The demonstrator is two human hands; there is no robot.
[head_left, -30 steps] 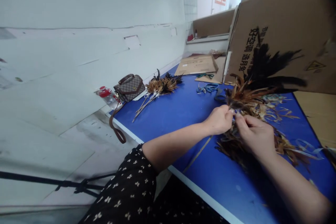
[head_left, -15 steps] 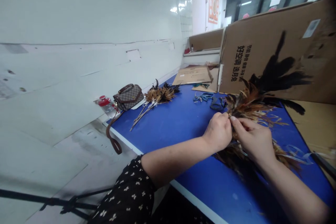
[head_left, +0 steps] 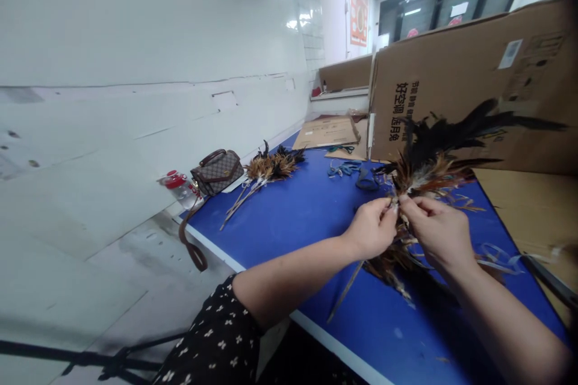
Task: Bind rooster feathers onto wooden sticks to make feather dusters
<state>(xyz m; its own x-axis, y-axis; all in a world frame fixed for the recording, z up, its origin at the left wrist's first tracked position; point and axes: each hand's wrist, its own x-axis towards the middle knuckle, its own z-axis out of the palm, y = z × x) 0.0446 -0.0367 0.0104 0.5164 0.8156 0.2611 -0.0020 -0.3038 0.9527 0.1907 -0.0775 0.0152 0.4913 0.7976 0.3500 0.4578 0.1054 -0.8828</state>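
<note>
Two hands meet over the blue table (head_left: pixel 293 234), the left (head_left: pixel 372 225) and the right (head_left: pixel 445 234) each with thumb and fingers pinched tight on the base of a feather bunch (head_left: pixel 431 165), dark plumes fanning away above the knuckles. Below the left hand a thin stick (head_left: pixel 345 293) slants out, near loose brown feathers (head_left: pixel 391 267). Further along I see a bottle (head_left: pixel 180 189), a handbag (head_left: pixel 219 173) and feathered sticks (head_left: pixel 275 163); beyond them, flat cardboard (head_left: pixel 326 132) and an upright carton (head_left: pixel 465 66).

head view | head-worn | faces forward and down | blue table (head_left: pixel 298 210) near
</note>
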